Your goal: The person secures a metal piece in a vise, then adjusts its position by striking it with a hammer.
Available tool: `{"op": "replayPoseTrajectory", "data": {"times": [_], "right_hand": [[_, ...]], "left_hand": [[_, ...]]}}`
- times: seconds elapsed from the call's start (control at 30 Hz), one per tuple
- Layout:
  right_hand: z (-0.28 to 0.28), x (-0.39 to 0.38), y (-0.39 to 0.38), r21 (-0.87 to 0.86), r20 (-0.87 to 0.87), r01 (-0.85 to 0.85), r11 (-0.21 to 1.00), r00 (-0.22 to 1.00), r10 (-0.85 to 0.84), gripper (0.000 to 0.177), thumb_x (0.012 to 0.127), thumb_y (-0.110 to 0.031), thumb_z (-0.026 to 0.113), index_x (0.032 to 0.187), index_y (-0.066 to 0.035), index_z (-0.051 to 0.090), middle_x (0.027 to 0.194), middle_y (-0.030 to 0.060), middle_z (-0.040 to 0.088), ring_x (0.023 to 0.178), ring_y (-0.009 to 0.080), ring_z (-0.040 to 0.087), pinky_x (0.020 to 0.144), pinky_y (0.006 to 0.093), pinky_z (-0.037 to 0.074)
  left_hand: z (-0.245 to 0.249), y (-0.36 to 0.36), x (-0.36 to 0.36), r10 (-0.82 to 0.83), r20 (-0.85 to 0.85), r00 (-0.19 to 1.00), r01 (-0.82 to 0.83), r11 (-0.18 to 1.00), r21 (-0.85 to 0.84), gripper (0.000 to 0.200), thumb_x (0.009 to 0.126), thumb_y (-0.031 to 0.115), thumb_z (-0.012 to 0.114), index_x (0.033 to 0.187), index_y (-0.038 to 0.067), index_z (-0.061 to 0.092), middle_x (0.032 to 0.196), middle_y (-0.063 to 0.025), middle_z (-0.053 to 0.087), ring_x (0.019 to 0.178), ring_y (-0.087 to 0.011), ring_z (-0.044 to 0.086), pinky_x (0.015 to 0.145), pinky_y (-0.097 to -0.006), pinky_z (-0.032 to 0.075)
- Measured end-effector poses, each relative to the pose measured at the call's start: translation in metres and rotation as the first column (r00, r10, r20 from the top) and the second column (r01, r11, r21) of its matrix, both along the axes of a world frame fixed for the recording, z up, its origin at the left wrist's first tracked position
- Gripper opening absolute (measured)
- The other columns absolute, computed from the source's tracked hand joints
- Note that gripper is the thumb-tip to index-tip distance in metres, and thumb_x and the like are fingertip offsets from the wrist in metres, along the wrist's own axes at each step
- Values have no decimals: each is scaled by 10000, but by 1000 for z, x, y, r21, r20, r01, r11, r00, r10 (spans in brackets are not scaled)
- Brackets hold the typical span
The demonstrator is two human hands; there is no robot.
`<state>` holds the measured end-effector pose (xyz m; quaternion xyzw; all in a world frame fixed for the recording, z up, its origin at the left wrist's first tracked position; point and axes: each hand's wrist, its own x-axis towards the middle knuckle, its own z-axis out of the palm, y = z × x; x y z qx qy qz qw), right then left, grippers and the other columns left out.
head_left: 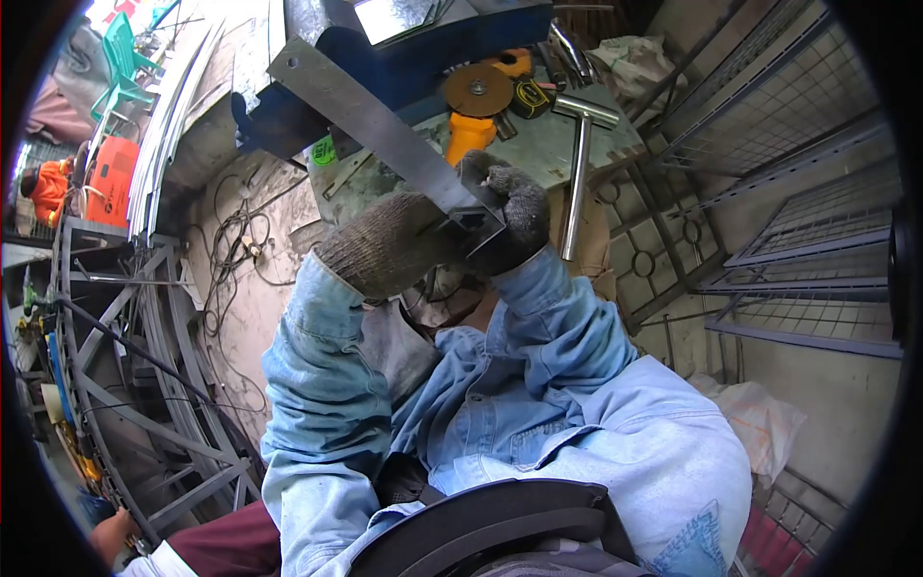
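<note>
A flat grey metal strip (370, 120) with a hole at its far end slants from the upper left down to my gloved hands. My right hand (514, 207), in a dark knitted glove, has its fingers wrapped round the strip's near end, beside a small dark metal piece (473, 227). My left hand (394, 240), gloved too, is held against the same end from the left; its fingers are mostly hidden. Beyond them lie an orange grinder (469, 135) with a brown disc (479, 88), a black and yellow tape measure (531, 97) and a T-shaped metal bar (580, 159).
A blue metal beam (385, 82) crosses the green-grey worktable (615, 144). Metal frames (173, 375) stand at the left, mesh racks (817, 240) at the right. Cables (231, 250) lie on the floor. An orange box (113, 180) and a person in orange (46, 190) are far left.
</note>
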<state>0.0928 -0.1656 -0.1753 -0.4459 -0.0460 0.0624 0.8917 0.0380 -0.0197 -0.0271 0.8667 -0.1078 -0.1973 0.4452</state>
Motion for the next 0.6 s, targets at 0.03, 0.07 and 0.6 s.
{"op": "replayPoseTrajectory", "data": {"times": [0.03,0.07,0.6], "right_hand": [[8,-2,-4,56,-21,-59,997,998,61,376,956,-134,554,1287,44,535,1144,173,657,972,278,679,893,385,569],[15,-3,-7,113,-39,-117,987,992,122,373,959,-138,561,1284,43,541,1153,176,658,980,284,679,896,383,566],[11,-12,-6,-203,152,-78,976,982,110,381,869,20,642,1242,20,565,1092,120,672,958,203,673,834,324,577]], "left_hand": [[3,2,-3,-3,-26,1000,2,1000,-21,281,956,167,607,1199,32,651,1041,-147,698,981,-241,675,854,-368,535],[6,3,-5,-6,-51,999,4,999,-42,302,929,163,614,1207,52,650,1099,-179,691,1047,-305,669,894,-397,517],[-43,-2,16,-52,169,984,26,988,153,350,979,248,603,1277,64,602,1139,-195,668,1096,-285,648,941,-385,507]]}}
